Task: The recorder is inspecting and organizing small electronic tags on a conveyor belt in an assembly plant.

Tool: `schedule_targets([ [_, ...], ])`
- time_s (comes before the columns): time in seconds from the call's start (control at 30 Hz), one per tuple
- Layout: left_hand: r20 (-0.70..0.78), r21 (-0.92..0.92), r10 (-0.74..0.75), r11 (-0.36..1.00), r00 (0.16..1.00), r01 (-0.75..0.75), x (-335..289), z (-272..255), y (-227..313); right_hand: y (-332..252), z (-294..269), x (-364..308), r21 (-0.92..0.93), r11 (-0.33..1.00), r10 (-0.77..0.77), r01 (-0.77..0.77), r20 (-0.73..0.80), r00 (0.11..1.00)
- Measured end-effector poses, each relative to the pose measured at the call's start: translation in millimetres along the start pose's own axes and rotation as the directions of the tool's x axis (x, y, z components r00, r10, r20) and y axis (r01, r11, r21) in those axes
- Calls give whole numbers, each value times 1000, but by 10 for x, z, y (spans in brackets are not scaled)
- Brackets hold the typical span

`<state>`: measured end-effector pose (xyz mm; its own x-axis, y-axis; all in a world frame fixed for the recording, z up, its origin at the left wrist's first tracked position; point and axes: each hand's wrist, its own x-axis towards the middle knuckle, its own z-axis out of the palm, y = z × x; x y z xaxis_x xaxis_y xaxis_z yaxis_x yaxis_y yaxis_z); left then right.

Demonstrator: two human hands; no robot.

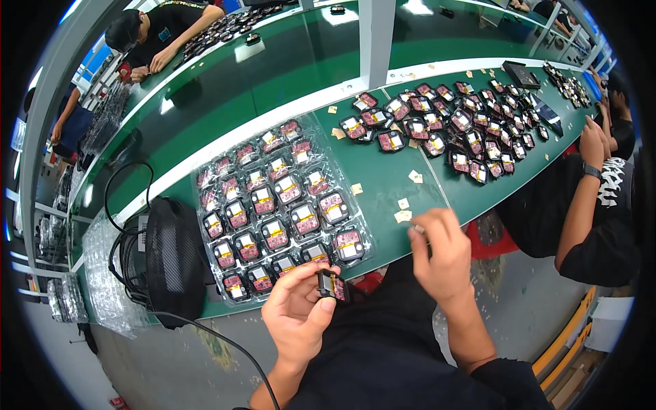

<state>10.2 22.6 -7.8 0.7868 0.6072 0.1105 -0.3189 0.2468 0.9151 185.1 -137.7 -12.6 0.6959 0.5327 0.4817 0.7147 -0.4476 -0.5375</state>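
My left hand grips a small black electronic module by its edges, tilted so a strip of its pinkish-red circuit board shows. It is held just off the near edge of a clear plastic tray. In the tray's pockets lie several like modules, with red boards, pale rectangles and yellow tape. Over the table's near edge, my right hand has its fingers curled, thumb and forefinger close together. Something small and pale seems to be at the fingertips, too small to make out. Beside them lies a small tan paper piece.
Loose modules are heaped on the green table to the right. A black mesh bag with a cable and stacked clear trays stand left. A metal post rises behind. People sit at the right and across the line.
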Motion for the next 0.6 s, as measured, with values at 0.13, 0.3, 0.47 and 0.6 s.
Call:
schedule_targets([
  [0.13,40,29,0,1000,999,-1,197,-11,96,227,38,148,-240,940,252,-241,16,968],
  [0.3,119,62,11,998,993,-19,671,73,198,285,83,409,-457,800,448,-388,26,893],
  [0.47,90,279,-25,960,996,-1,1081,132,183,364,94,310,-413,838,407,-357,38,913],
  [0.6,103,676,55,729,993,-110,1314,193,228,397,100,182,-313,889,331,-333,-61,942],
])
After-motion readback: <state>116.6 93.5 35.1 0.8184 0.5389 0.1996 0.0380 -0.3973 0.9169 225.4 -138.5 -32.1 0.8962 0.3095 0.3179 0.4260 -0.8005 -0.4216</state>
